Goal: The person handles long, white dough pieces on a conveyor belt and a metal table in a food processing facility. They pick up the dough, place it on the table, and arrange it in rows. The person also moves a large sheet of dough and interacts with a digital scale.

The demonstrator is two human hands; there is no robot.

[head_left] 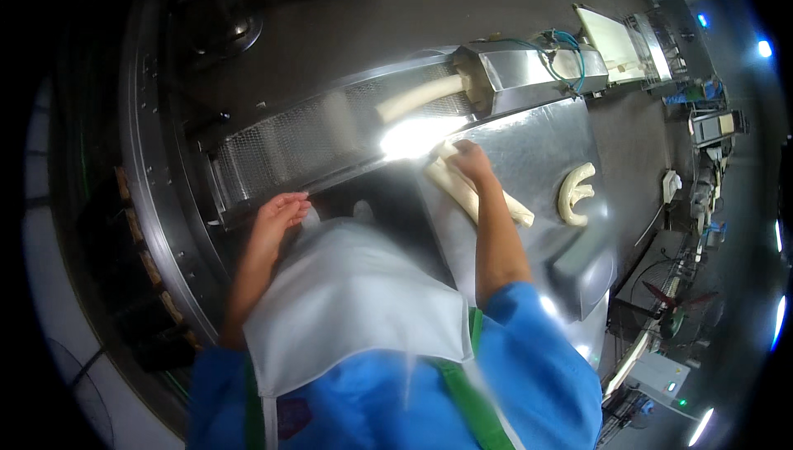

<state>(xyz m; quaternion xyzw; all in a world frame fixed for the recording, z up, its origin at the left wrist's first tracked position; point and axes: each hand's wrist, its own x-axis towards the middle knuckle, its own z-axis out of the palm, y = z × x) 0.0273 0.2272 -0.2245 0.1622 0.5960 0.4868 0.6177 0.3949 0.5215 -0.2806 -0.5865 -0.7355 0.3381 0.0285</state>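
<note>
My right hand (467,161) is closed on the upper end of a pale dough roll (453,182) lying at a slant on the steel worktop (520,132); a second roll seems to lie alongside it, partly hidden by my forearm. My left hand (283,210) has loosely bent fingers apart, beside the lower edge of the mesh conveyor (289,153), and holds nothing visible. Another long dough piece (421,97) rests on the conveyor, its right end at the mouth of a steel machine housing (533,78). Curved dough pieces (578,194) lie at the worktop's right.
A steel rail (149,202) runs along the left. A grey block-like object (582,260) sits at the worktop's lower right. Beyond are a white board (603,41), a fan (673,310), a grey control box (661,371) and other machinery along the right.
</note>
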